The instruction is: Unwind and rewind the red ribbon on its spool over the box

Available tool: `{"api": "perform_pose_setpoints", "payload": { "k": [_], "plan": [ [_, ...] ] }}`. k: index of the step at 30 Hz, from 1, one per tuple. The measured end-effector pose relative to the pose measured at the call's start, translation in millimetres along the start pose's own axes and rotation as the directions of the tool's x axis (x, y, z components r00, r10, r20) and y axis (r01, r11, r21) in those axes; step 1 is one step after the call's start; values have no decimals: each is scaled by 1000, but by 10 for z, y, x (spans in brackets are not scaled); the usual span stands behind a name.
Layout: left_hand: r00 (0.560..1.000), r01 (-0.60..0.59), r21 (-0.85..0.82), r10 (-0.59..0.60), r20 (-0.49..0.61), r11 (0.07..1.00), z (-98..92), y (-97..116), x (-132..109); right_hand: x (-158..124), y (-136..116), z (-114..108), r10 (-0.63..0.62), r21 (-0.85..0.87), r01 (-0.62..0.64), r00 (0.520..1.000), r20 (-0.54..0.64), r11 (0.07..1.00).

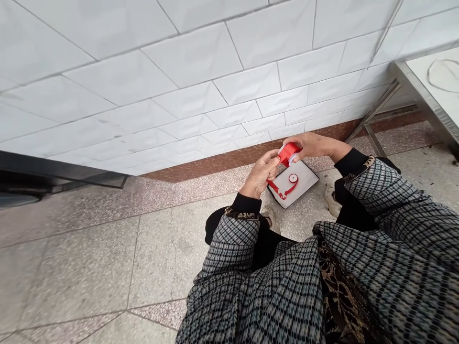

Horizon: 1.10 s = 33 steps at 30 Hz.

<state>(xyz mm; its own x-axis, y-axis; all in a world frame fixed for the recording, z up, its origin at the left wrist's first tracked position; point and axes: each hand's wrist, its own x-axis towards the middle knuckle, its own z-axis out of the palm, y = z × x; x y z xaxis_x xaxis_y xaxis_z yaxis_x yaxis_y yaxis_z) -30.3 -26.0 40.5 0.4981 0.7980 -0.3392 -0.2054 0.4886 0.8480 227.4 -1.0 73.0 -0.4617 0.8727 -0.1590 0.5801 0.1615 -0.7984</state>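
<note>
A roll of red ribbon (288, 152) is held up between both hands, above a shallow pale box (303, 185) with a dark edge. The roll's right side, where a white rim shows, is grasped by the right hand (311, 145). Its left side is pinched by the left hand (264, 173), with the thumb pressed to the red surface.

Beneath the left hand, a loose red strip (275, 187) is seen curling over the box; whether it is joined to the held roll cannot be told. On the box, a small white spool (293, 178) is edged by red ribbon.

The box is set on the speckled terrazzo floor (168, 248), between two pale shoes (333, 203). Beyond, the white tiled wall (247, 100) is bordered by a brown baseboard (211, 166). At the right, a metal-framed table (425, 102) is placed near the wall.
</note>
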Motion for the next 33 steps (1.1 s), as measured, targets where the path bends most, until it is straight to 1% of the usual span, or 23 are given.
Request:
{"api": "perform_pose_setpoints", "payload": {
  "k": [2, 5, 8, 11, 13, 16, 21, 25, 28, 33],
  "plan": [
    [999, -13, 35, 14, -44, 999, -7, 29, 19, -17, 67, -67, 42, 64, -39, 998, -42, 997],
    [999, -33, 45, 34, -22, 998, -37, 51, 40, -25, 138, -125, 67, 245, -57, 997, -32, 968],
    [996, -91, -9, 91, 14, 996, -32, 44, 55, -11, 145, -89, 42, 454, -37, 999, -1, 890],
    [996, -89, -32, 90, 24, 996, 9, 37, 60, 21, 122, -15, 20, 579, 4, 999, -36, 815],
    [997, -81, -43, 81, 4, 996, 31, 43, 56, 40, 111, 11, 19, 608, 15, 999, -50, 794],
    [996, -85, -62, 84, -22, 994, 36, 65, 45, 47, 104, 2, 16, 608, 10, 999, -37, 794],
    [997, -82, -38, 82, 4, 996, 11, 80, 33, 20, 78, -25, 19, 607, -15, 1000, 0, 794],
    [995, -96, -29, 96, 14, 995, 18, 56, 40, 23, 81, 17, -22, 679, 2, 1000, 21, 734],
    [996, -77, -33, 78, 36, 996, 52, 21, 55, 44, 122, 54, -34, 728, 16, 999, 10, 686],
    [996, -91, -67, 90, -10, 994, 105, -26, 79, 61, 176, 88, -30, 748, 17, 1000, 4, 664]
  ]
}}
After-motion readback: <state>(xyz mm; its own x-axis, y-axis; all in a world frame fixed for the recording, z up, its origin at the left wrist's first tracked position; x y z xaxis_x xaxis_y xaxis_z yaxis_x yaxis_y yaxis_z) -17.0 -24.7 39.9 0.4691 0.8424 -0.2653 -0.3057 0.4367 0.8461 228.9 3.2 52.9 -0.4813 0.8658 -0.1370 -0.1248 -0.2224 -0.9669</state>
